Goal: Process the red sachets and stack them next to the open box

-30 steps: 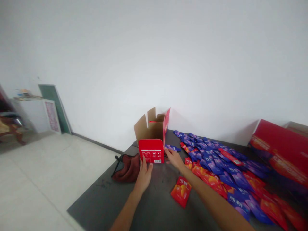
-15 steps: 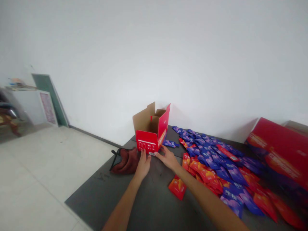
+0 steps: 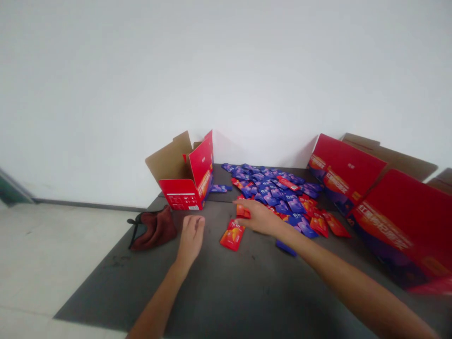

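My left hand (image 3: pixel 190 239) hovers over the table in front of the open carton, fingers curled in and nothing visible in them. My right hand (image 3: pixel 259 217) reaches over the near left edge of the sachet pile, thumb and fingers apart. A red-orange sachet (image 3: pixel 243 211) shows in the gap between them; I cannot tell if it is touched. Just below the thumb, another red sachet (image 3: pixel 233 237) lies flat on the table. The red carton (image 3: pixel 181 194) stands with its flaps up, apart from both hands. Purple sachets (image 3: pixel 264 188) and red ones make up the pile.
A dark red cloth pouch (image 3: pixel 157 228) lies at the table's left edge. Two more red cartons, one farther back (image 3: pixel 348 167) and one nearer (image 3: pixel 406 221), stand on the right. The white wall (image 3: pixel 226 70) rises behind the dark table (image 3: pixel 219 292).
Both hands have come away from the red carton. My right hand has moved right to the sachets, while my left has drawn back and curled. The view has turned to the right.
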Demonstrator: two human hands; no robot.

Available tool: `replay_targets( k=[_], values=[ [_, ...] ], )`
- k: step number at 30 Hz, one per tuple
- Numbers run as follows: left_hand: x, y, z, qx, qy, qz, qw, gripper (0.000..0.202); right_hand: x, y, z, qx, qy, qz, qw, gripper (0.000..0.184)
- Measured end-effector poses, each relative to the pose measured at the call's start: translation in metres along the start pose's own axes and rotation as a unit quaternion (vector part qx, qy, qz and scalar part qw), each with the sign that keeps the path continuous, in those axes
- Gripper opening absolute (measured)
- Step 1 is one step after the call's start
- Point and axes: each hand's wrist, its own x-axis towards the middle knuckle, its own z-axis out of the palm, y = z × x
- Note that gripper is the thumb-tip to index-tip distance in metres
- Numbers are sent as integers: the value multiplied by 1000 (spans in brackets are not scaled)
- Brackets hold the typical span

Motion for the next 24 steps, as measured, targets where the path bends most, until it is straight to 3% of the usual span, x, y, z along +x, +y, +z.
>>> replay_targets(
  k=[4, 8, 11, 14, 17, 21, 24],
  values=[
    [-19, 40, 18, 44, -81, 72, 993, 32, -95, 16, -60, -80, 7, 47, 996, 62],
    [-23, 55, 31, 112, -101, 103, 983, 36, -169, 35, -83, -141, 53, 85, 985, 54],
    [-12, 44, 7, 178, -45, 75, 980, 43, -209, 40, -85, -134, 82, 84, 984, 46],
    [2, 19, -39, 247, 16, 20, 969, 56, -238, 42, -81, -127, 86, 95, 984, 44],
    [10, -5, -76, 305, 37, -37, 951, 82, -255, 44, -73, -115, 88, 99, 984, 45],
    [12, -25, -94, 351, 21, -113, 929, 102, -266, 47, -57, -91, 92, 102, 986, 41],
    [15, -26, -97, 361, -3, -141, 922, 86, -271, 48, -44, -70, 82, 109, 988, 39]
  ],
)
